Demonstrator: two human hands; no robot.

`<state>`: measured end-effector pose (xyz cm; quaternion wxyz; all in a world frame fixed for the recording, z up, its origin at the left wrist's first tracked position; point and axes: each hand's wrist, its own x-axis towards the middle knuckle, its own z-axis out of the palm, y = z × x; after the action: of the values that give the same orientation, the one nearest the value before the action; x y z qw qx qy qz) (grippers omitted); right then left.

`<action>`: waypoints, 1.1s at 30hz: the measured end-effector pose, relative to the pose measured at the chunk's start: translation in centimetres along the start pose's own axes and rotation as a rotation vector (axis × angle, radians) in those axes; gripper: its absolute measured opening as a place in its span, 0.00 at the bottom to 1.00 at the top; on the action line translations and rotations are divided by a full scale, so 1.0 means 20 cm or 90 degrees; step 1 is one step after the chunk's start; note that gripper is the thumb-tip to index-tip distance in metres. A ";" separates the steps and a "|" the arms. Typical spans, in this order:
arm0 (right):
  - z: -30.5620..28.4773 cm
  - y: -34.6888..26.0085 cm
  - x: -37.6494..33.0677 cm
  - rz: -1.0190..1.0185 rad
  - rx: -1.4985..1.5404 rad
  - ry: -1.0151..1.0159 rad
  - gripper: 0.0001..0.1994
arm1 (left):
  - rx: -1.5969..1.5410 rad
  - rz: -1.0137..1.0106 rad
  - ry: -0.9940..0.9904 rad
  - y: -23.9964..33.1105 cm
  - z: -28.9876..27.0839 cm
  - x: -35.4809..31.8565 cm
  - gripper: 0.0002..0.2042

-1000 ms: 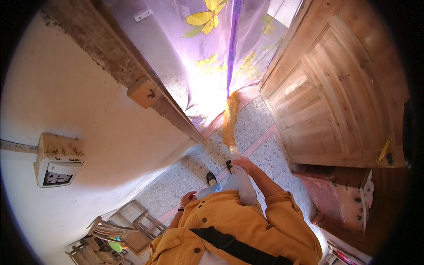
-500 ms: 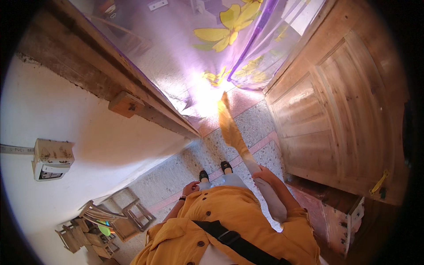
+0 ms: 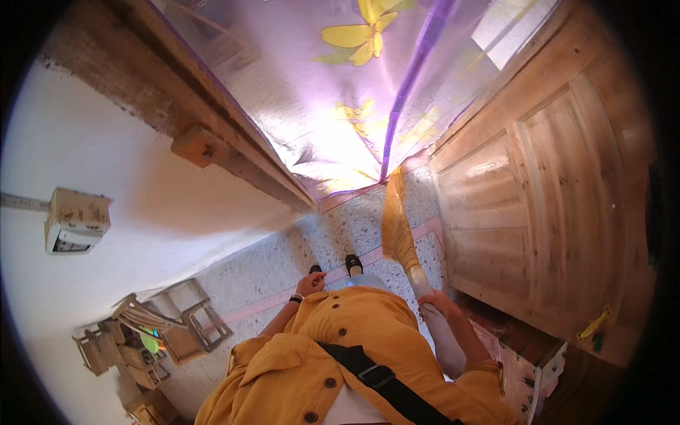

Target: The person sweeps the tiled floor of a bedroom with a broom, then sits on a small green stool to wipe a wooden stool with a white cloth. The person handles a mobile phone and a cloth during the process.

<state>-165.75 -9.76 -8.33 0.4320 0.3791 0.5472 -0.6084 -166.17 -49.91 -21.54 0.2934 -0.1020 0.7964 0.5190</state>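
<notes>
Speckled terrazzo floor (image 3: 283, 265) runs ahead of me as a narrow strip, hemmed by a white wall (image 3: 106, 163) on one side and a panelled wooden door (image 3: 538, 205) on the other, with a purple flowered curtain (image 3: 340, 92) hanging across the far end. I see my right hand (image 3: 437, 304) wrapped shut around the pale handle of a grass broom (image 3: 398, 230), low by my hip, so the bristles slant forward and down to the floor just beside the door's bottom edge. My left hand (image 3: 309, 285) hangs free at my side near my shoes; whether its fingers are curled or loose I cannot tell. Room to swing is tight: the door crowds the broom closely, while the floor opens wider away from the door, toward stacked wooden stools (image 3: 152, 333) against the wall.
</notes>
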 end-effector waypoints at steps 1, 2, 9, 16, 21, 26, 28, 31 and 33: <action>0.00 0.01 0.00 0.004 0.001 -0.008 0.12 | 0.003 -0.008 0.007 0.04 0.00 0.01 0.15; -0.01 0.01 0.01 0.014 0.007 -0.014 0.13 | 0.006 -0.016 0.014 0.05 0.00 0.00 0.15; -0.11 0.08 0.08 0.008 -0.081 -0.007 0.18 | 0.008 -0.027 0.016 0.05 0.05 0.00 0.16; -0.22 -0.02 0.12 -0.004 -0.174 -0.074 0.18 | -0.023 -0.012 0.033 0.06 0.13 0.01 0.15; -0.17 -0.14 0.30 -0.064 -0.269 -0.035 0.21 | -0.020 -0.015 0.062 0.05 0.16 -0.05 0.15; -0.01 -0.42 0.38 -0.149 -0.370 0.003 0.25 | -0.048 -0.035 0.081 -0.05 0.13 -0.08 0.16; 0.05 -0.53 0.42 -0.178 -0.408 0.007 0.24 | -0.086 -0.039 0.070 -0.11 0.11 -0.05 0.16; 0.17 -0.70 0.46 -0.221 -0.409 -0.022 0.25 | -0.098 -0.051 0.063 -0.12 0.06 -0.02 0.16; 0.20 -0.79 0.55 -0.245 -0.413 -0.030 0.27 | -0.092 -0.037 0.074 -0.05 -0.01 -0.01 0.16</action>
<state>-184.23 -14.47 -12.73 0.4200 0.0991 0.7626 -0.4819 -165.60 -50.52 -22.24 0.2532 -0.1761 0.7695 0.5593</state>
